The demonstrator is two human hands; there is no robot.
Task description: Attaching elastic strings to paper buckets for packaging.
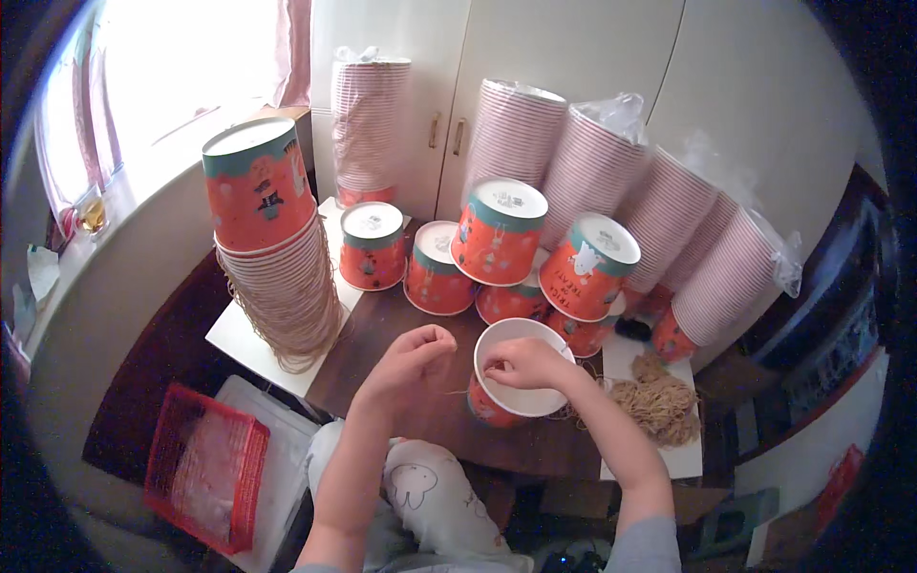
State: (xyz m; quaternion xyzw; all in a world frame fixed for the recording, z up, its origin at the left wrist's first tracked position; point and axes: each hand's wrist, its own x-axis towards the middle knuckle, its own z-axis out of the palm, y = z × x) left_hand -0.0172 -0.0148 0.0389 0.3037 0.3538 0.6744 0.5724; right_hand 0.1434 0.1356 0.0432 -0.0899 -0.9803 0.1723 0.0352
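The right hand (pixel 527 364) was inside an open tub (pixel 506 398), left hand (pixel 413 363) apart, grips unclear; an upturned tub (pixel 611 274) bore lettering (pixel 575 285).

Item: one paper bucket (pixel 494 409), orange outside and white inside, with one tan cord (pixel 457 392).
Bucket: single, round and white-rimmed, lay before you over the brown tabletop (pixel 373 334), mouth up, its open top partly covered by your right hand (pixel 523 363); whether it stood flat or tilted could not be told. Cord: thin, pale, one short stretch visible beside the bucket's left side, between it and your left hand (pixel 417 353); its ends were too fine to trace.
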